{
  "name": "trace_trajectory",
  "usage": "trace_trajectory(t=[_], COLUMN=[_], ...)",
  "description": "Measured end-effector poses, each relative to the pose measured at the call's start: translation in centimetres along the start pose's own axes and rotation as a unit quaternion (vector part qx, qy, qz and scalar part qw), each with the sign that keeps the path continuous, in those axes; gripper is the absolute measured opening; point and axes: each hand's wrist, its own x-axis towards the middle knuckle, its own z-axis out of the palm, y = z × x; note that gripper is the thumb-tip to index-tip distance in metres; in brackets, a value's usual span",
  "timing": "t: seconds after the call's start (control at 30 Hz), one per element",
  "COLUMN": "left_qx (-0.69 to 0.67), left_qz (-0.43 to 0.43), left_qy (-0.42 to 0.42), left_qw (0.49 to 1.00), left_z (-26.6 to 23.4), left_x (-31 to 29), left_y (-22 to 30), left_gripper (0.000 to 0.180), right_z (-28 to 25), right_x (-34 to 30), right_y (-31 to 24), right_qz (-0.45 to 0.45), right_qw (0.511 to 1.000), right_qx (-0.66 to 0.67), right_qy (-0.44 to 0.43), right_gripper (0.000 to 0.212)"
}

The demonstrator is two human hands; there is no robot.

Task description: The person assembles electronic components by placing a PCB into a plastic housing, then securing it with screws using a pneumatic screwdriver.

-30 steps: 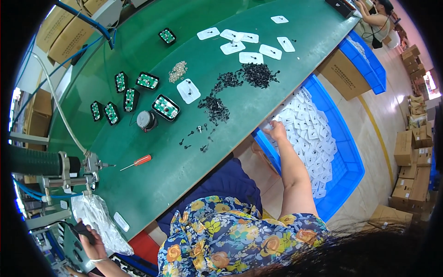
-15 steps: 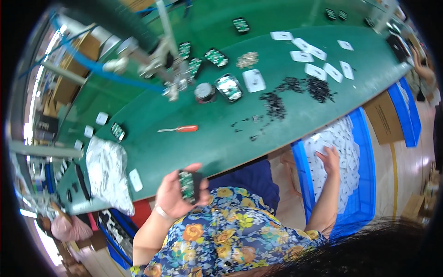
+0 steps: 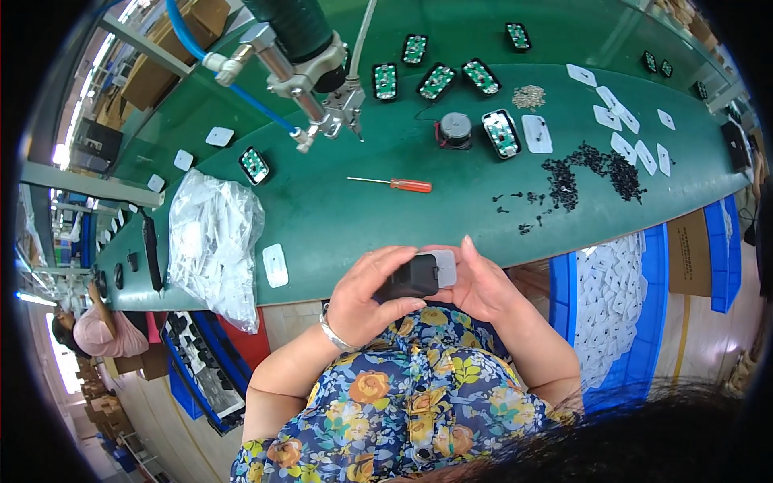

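My left hand is wrapped round a black plastic case, held just in front of the table's near edge. The back of the case faces up, so the circuit board inside is hidden. Against its right end sits a pale, rounded cover plate. Around that plate curve the fingers of my right hand, partly hidden behind it. On the table ahead lies a screwdriver with an orange-red handle. Another white cover plate rests near the edge to the left.
A pneumatic driver hangs over the table. Several cases with green boards stand behind, with black screws at right. A plastic bag lies left. A blue bin of white plates stands to my right.
My right hand has left the blue bin and come to my left hand with a pale cover plate. The case has turned, hiding its board. The view has shifted left.
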Motion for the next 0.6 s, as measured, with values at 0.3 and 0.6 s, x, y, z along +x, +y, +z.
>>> trace_trajectory(t=[0.3,0.6], left_qx=[0.049,0.103], left_qz=[0.045,0.086], left_qy=[0.025,-0.019], left_qw=[0.997,0.991], left_z=[0.2,0.1], left_x=[-0.5,-0.6], left_y=[-2.5,-4.0], left_gripper=[0.056,0.059], right_z=[1.7,1.4], right_x=[2.7,3.1], right_y=[1.1,1.5], right_qz=[0.045,0.068], right_qw=[0.998,0.996], right_qx=[-0.004,0.047], right_qy=[-0.035,-0.027], right_gripper=[0.062,0.059])
